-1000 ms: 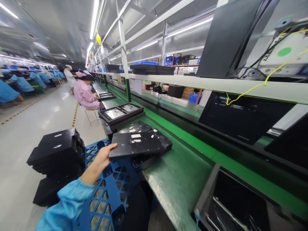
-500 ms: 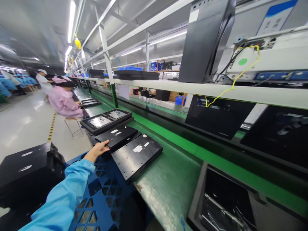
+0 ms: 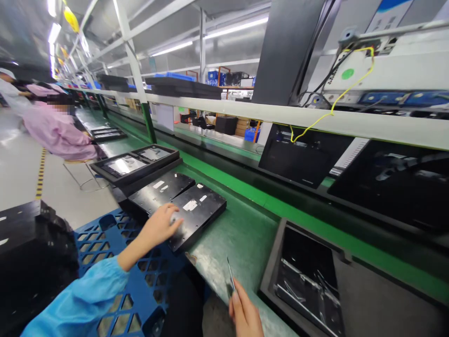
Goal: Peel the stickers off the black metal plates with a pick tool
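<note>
My left hand [image 3: 161, 227], in a blue sleeve, is over the near edges of two flat black plates, its fingers apart and holding nothing. One black plate [image 3: 150, 194] with white labels lies behind it; the other black plate [image 3: 206, 203] is to its right, with a torn white label. My right hand [image 3: 243, 309] is closed around a thin metal tool [image 3: 230, 271] at the bottom, the tip pointing up over the green bench [image 3: 235, 234]. A foam tray [image 3: 271, 267] holding a dark, shiny panel is at the right.
Framed trays [image 3: 129, 171] lie farther back on the bench. A blue plastic pallet [image 3: 129, 276] and stacked black boxes [image 3: 31, 252] are at lower left. A person in pink [image 3: 59, 126] sits at far left. A white shelf [image 3: 266, 110] crosses above; dark panels [image 3: 301, 159] lean below.
My left hand has left the edge of the farther plate and opened, moving right. That plate lies nearer the other one. My right hand has come into view with the thin tool. The view has shifted.
</note>
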The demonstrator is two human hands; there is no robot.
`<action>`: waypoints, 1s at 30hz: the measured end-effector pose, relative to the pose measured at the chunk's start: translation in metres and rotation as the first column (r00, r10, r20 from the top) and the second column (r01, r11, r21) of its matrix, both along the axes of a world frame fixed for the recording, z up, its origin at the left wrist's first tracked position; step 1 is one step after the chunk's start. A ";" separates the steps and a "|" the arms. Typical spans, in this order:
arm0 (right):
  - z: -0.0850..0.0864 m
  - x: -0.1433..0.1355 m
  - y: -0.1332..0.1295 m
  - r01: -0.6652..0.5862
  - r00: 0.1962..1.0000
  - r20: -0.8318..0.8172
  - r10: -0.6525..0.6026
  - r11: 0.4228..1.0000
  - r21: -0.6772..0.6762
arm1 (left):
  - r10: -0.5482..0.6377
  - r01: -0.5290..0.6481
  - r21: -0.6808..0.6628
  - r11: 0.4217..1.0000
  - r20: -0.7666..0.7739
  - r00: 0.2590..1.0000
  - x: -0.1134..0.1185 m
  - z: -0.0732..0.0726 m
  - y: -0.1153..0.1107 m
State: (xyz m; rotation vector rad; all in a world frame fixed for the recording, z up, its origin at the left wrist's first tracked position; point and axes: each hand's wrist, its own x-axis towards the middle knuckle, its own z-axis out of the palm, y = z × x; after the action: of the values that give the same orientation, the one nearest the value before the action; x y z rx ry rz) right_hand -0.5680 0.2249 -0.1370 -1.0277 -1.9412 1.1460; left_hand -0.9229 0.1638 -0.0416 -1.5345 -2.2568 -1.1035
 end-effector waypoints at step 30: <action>0.054 -0.104 0.006 -0.230 0.779 0.623 -0.071 0.892 0.389 | -0.311 0.215 -0.512 0.832 -0.107 0.944 0.053 -0.006 0.028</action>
State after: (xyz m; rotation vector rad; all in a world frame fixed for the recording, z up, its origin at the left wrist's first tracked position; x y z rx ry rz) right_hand -0.6722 0.2305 -0.0826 -1.1547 -2.6294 0.3382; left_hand -0.8698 0.1915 -0.0481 -2.0965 -2.3559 -0.3997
